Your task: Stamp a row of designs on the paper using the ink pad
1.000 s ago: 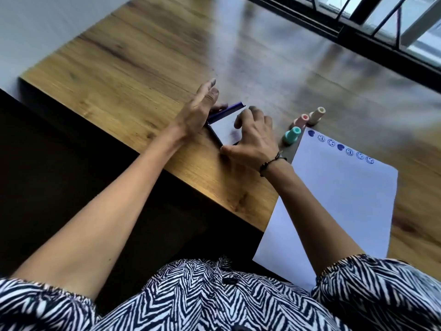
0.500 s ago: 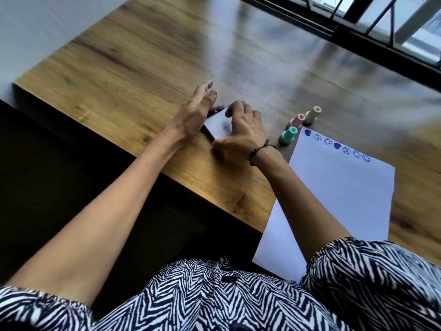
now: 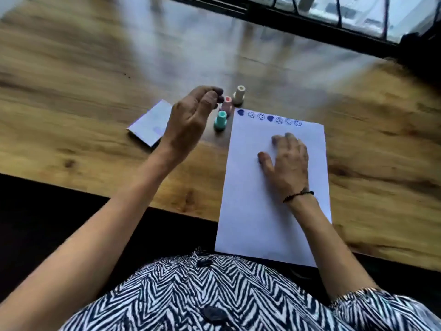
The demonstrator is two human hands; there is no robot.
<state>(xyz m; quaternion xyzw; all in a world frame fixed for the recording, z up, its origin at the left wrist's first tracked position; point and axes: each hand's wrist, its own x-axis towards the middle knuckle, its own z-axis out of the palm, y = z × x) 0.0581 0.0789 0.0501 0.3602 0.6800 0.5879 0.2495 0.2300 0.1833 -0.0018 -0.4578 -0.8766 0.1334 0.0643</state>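
Note:
A white paper sheet (image 3: 257, 223) lies on the wooden table, its near end over the edge. Along its far edge runs a row of blue stamped designs (image 3: 269, 118). Three small stamps stand just left of that row: teal (image 3: 220, 120), pink (image 3: 227, 105) and cream (image 3: 239, 94). The ink pad (image 3: 150, 124) lies closed, further left. My left hand (image 3: 188, 118) hovers beside the pink stamp, fingers loosely curled and holding nothing. My right hand (image 3: 287, 158) lies flat on the paper, fingers spread.
The wooden table (image 3: 71, 96) stretches far left and right. A dark window frame with bars (image 3: 310, 22) borders its far side. The near table edge (image 3: 167, 210) drops to a dark floor. My zebra-patterned shirt fills the bottom.
Both hands have left the ink pad, whose lid is now down. My right hand moved right onto the paper; my left hand rose toward the stamps. The view swung right.

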